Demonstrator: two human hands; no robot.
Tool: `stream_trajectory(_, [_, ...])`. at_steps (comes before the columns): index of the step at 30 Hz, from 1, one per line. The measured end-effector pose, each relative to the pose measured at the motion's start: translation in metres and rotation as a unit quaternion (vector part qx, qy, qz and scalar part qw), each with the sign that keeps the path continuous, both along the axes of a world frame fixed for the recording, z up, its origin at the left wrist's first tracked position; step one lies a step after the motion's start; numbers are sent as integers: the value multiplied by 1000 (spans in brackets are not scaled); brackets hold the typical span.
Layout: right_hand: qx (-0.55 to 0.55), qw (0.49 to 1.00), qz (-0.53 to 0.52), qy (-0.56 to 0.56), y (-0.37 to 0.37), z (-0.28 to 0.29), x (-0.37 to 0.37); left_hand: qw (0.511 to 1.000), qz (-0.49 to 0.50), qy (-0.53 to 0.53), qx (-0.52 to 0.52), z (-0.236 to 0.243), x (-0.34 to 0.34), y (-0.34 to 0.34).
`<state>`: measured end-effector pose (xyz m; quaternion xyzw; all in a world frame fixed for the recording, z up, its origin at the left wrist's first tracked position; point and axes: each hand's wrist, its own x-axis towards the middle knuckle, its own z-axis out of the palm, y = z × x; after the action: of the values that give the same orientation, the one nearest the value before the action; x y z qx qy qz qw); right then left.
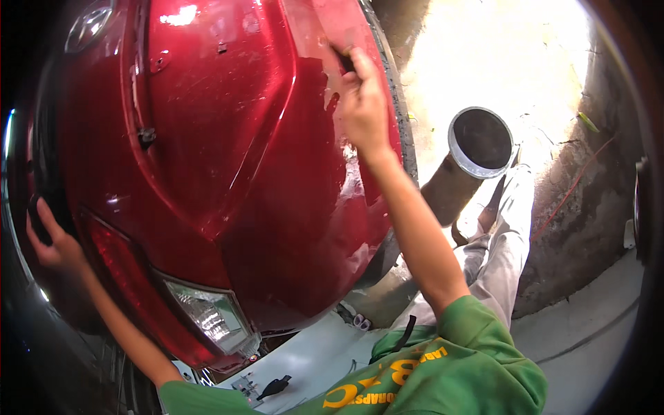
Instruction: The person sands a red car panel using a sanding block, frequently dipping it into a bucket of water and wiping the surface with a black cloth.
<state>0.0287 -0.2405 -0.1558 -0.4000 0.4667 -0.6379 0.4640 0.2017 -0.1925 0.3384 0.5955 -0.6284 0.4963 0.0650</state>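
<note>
Bodywork (187,180) of a red car spreads between the two hands, glossy toward the left one and patched with dull, paler areas close to the right. Fingers of the right hand (364,114) are curled on a small dark pad (342,59), held at the panel's outer side. Far to its left, the left hand (61,250) has thumb and fingers parted around something dark at the car's edge; whether it grips that, I cannot tell. Just right of the left hand runs a red lamp (117,259); right of the right hand stands a round bucket (477,170).
</note>
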Motion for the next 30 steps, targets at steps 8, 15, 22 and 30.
stream_trajectory(8, [-5,970,232,66,119,47,-14,997,32,-68,7,4,-32,12])
stream_trajectory(15, [-5,984,154,85,41,10,15,1000,-18,24,-6,14,-3,9])
stream_trajectory(22, [-31,972,209,97,82,8,-9,996,82,-20,-38,-5,-38,4])
stream_trajectory(30, [8,961,275,18,167,14,-25,999,50,-20,5,22,-8,14])
